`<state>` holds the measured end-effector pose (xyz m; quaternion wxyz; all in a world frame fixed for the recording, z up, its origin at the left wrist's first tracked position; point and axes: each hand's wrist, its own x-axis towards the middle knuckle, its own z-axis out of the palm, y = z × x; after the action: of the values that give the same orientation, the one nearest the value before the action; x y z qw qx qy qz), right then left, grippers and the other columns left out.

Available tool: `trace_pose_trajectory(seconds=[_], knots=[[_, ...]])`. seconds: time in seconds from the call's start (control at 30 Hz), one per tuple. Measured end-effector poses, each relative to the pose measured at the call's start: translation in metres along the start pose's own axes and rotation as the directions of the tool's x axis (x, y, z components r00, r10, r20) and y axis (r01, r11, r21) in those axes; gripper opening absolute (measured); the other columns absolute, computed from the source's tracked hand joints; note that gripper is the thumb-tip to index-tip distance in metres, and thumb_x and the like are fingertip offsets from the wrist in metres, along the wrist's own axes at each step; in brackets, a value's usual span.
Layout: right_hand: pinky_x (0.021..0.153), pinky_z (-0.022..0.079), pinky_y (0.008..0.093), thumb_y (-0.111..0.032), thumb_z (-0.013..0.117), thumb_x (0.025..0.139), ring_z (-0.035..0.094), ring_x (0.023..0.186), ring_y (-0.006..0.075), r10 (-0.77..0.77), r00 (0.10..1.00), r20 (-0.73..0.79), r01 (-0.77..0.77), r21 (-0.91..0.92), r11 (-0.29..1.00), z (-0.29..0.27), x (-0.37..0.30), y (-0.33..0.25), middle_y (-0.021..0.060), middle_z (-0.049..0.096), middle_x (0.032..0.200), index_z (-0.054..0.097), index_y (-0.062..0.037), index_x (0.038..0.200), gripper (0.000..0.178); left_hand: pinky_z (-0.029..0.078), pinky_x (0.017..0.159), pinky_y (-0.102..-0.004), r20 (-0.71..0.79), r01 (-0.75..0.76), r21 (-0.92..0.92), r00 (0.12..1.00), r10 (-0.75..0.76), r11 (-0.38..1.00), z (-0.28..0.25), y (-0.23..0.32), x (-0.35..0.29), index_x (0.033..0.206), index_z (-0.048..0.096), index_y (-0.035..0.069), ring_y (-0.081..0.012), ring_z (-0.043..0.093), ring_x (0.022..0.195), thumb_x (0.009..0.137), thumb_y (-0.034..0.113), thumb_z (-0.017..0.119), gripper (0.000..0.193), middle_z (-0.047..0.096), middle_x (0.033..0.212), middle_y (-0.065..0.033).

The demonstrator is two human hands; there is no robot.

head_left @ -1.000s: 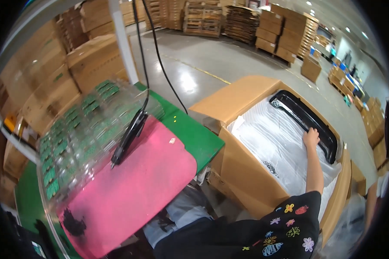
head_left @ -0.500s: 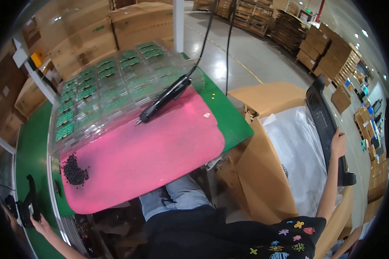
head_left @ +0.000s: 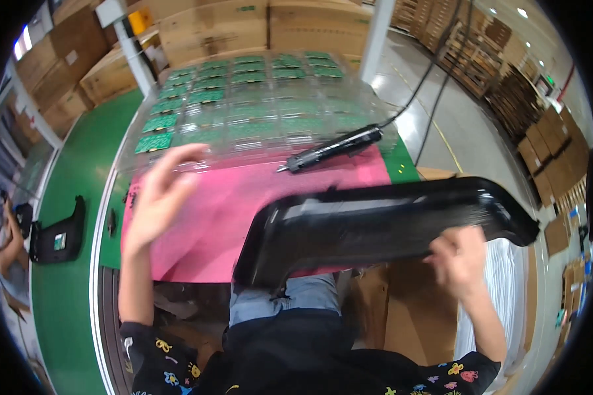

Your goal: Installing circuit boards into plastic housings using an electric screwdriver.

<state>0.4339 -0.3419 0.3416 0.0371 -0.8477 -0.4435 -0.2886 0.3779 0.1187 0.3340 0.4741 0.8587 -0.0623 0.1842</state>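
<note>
A long black plastic housing, smooth and bent down at both ends, spans the right half of the pink mat and hangs partly over its near edge. My right hand grips it near its right end, fingers curled at the lower edge. Blurred by motion, my left hand is raised over the mat's left side, its fingers apart and empty. Behind the housing, a black electric screwdriver on a cable lies by the mat's far edge. Small black screws show only partly beside my left hand.
Stacked clear trays with green circuit boards stand behind the mat. On the green surface at left lies another black housing beside a person's arm. At right an open carton holds white wrapping. Cartons stand beyond.
The housing in my right hand has come from above the carton at right to the mat. My left hand has left the other housing at far left and moved over the mat.
</note>
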Motion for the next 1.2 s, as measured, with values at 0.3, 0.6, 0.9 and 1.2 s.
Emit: trace_pose_trajectory(seconds=[0.3,0.6,0.9,1.2], knots=[[0.058,0.042,0.0317,-0.018,0.066,0.071,0.055,0.077,0.0172,-0.281,0.929,0.242,0.209,0.282,0.936,0.081,0.056,-0.031,-0.0005,0.051,0.082,0.061,-0.0156,0.085,0.016,0.054,0.080,-0.0413,0.602,-0.162,0.298,0.797,-0.053,0.941,0.028,-0.050,0.061,0.107,0.066,0.004,-0.0294,0.068,0.094,0.083,0.018,0.074,0.030,0.069,0.101,-0.0145],[0.078,0.049,0.0429,-0.016,0.066,0.085,0.060,0.087,0.0330,-0.105,0.982,0.158,0.054,0.299,0.953,0.125,0.225,-0.027,0.0116,0.063,0.086,0.062,-0.0052,0.093,0.013,0.051,0.080,-0.0472,0.381,-0.255,0.399,0.920,0.093,0.881,0.022,-0.082,0.033,0.098,0.066,0.003,-0.0363,0.063,0.096,0.088,0.023,0.065,0.023,0.067,0.099,-0.0135],[0.108,0.040,0.0487,-0.005,0.057,0.078,0.041,0.132,0.0341,0.263,0.874,0.410,-0.266,-0.051,0.963,0.289,0.355,0.068,0.0152,0.044,0.141,0.054,-0.0109,0.133,0.055,0.048,0.076,-0.0408,0.311,-0.311,0.347,0.928,0.204,0.885,0.026,-0.092,0.034,0.093,0.068,0.006,-0.0284,0.064,0.089,0.087,0.020,0.068,0.015,0.066,0.089,-0.0083],[0.117,0.025,0.0495,0.001,0.056,0.074,0.027,0.144,0.0317,0.089,0.916,0.390,-0.077,-0.048,0.996,0.295,0.354,0.059,0.0132,0.032,0.154,0.046,-0.0001,0.139,0.065,0.050,0.078,-0.0424,0.296,-0.278,0.290,0.936,0.190,0.916,0.024,-0.091,0.032,0.094,0.067,0.004,-0.0320,0.063,0.088,0.088,0.019,0.068,0.016,0.065,0.088,-0.0110]])
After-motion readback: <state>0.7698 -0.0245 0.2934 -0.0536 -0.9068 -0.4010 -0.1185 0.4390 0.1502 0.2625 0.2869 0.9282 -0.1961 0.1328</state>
